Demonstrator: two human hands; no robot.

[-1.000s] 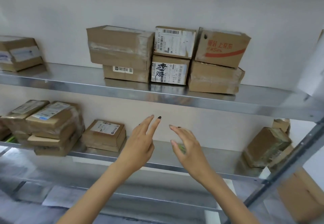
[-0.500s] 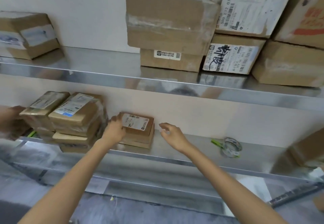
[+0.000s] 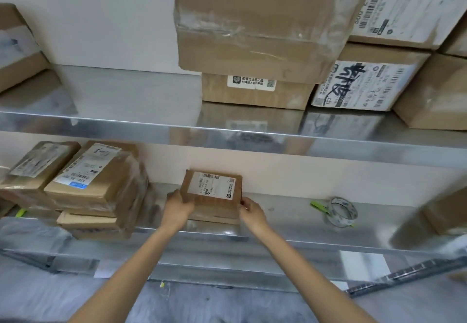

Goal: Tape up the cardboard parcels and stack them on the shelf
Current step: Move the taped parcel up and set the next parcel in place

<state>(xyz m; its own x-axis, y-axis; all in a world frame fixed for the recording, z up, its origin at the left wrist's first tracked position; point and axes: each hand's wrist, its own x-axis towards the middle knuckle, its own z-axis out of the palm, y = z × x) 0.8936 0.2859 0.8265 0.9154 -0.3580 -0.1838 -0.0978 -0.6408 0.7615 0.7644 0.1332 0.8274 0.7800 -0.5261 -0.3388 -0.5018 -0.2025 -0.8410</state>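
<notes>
Brown cardboard is sitting between both hands: the small parcel [image 3: 212, 191], white label up, is lying on the lower shelf [image 3: 290, 224] close to the back wall, seemingly on top of a flatter box. The left hand [image 3: 178, 209] is gripping its near left corner with fingers curled round the edge, and the right hand [image 3: 252, 212] is pinching the near right corner; neither is holding anything else. The step in hand is looking like drawing this parcel out for taping, since the tape roll [image 3: 341, 212] is lying well apart to the right on the same shelf. Doing it well is calling for a level, straight pull toward the body, with both sides squeezing evenly so the box underneath is not dragging along, and for steering clear of the wrapped stack [image 3: 96, 183] to the left and the upper shelf [image 3: 126, 123] overhead.
</notes>
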